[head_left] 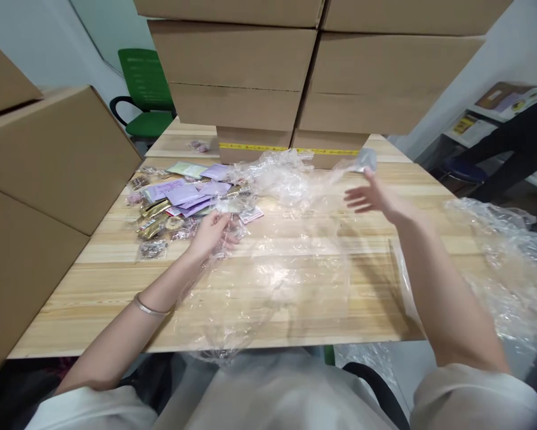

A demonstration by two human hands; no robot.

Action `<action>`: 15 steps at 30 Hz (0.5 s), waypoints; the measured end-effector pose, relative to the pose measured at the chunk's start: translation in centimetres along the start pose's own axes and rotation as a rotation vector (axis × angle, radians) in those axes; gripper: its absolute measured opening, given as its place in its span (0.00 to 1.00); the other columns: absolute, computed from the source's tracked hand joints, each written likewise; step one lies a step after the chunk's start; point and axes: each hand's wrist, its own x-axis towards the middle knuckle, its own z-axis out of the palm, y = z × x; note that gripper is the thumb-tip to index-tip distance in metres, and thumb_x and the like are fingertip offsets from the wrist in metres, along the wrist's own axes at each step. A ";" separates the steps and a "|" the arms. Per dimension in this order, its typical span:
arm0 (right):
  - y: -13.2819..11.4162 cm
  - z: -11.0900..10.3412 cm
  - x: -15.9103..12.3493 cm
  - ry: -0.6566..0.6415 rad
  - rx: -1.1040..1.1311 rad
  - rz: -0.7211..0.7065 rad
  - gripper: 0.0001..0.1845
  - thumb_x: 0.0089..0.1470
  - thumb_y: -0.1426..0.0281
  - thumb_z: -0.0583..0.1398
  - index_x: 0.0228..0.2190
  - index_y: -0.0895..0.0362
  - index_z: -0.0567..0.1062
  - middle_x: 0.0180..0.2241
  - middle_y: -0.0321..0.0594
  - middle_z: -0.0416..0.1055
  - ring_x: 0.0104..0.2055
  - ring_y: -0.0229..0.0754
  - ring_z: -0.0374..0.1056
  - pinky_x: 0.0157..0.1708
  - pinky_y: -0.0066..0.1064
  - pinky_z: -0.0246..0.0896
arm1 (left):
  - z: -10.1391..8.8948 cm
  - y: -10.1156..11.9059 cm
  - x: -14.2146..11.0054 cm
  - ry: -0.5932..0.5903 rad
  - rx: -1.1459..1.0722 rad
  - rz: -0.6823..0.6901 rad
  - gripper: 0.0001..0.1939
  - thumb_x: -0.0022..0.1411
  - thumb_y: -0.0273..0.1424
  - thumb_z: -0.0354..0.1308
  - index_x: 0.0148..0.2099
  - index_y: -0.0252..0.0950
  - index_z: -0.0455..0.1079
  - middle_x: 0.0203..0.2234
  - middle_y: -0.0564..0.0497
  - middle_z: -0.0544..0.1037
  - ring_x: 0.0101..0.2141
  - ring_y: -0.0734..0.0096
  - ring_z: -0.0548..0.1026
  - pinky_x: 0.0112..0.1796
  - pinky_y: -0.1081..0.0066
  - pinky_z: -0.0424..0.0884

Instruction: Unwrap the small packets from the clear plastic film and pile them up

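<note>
A large sheet of clear plastic, which looks like a bag, spreads over the middle of the wooden table and hangs past its front edge. My left hand is closed on its left side, thumb and fingers bent round the film. My right hand is raised over the far right part of the table, fingers apart, with nothing plainly in it. Just beyond its fingertips is a small greyish translucent piece. Beside my left hand lies a pile of purple packets, gold wrapped packets and small clear sachets.
Stacked cardboard boxes stand across the back of the table, and more boxes rise at the left. Crumpled clear plastic lies off the right side. Behind is a green chair. A person in dark clothes is at the right.
</note>
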 end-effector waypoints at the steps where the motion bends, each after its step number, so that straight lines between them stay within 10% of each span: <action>1: 0.9 1.0 -0.4 -0.059 -0.056 0.076 0.44 0.58 0.39 0.42 0.39 0.62 0.79 0.47 0.62 0.75 0.42 0.55 0.75 0.37 0.41 0.72 | 0.3 -0.3 -0.1 0.017 0.033 0.013 0.07 0.67 0.33 0.54 0.39 0.36 0.61 0.35 0.50 0.78 0.17 0.74 0.75 0.15 0.78 0.65; 7: 4.2 5.7 -5.4 -0.140 -0.581 -0.091 0.26 0.52 0.54 0.61 0.47 0.59 0.75 0.32 0.45 0.79 0.34 0.48 0.74 0.33 0.33 0.66 | 0.8 -1.4 -0.2 0.078 0.348 0.152 0.10 0.68 0.41 0.49 0.39 0.39 0.60 0.21 0.57 0.71 0.12 0.73 0.67 0.16 0.75 0.57; 11: 6.5 3.6 -5.9 0.002 -0.825 -0.067 0.13 0.55 0.67 0.55 0.39 0.57 0.76 0.20 0.38 0.74 0.28 0.46 0.72 0.30 0.32 0.60 | -1.3 -0.7 0.3 0.223 0.654 0.371 0.13 0.64 0.43 0.54 0.39 0.39 0.64 0.18 0.58 0.68 0.19 0.71 0.69 0.24 0.74 0.60; 15: 8.4 1.7 -6.8 0.156 -1.037 -0.042 0.24 0.59 0.60 0.54 0.49 0.64 0.72 0.36 0.55 0.77 0.37 0.57 0.74 0.34 0.40 0.64 | -5.0 1.3 1.3 0.294 0.822 0.583 0.17 0.65 0.44 0.53 0.47 0.37 0.66 0.31 0.51 0.73 0.32 0.66 0.73 0.34 0.71 0.66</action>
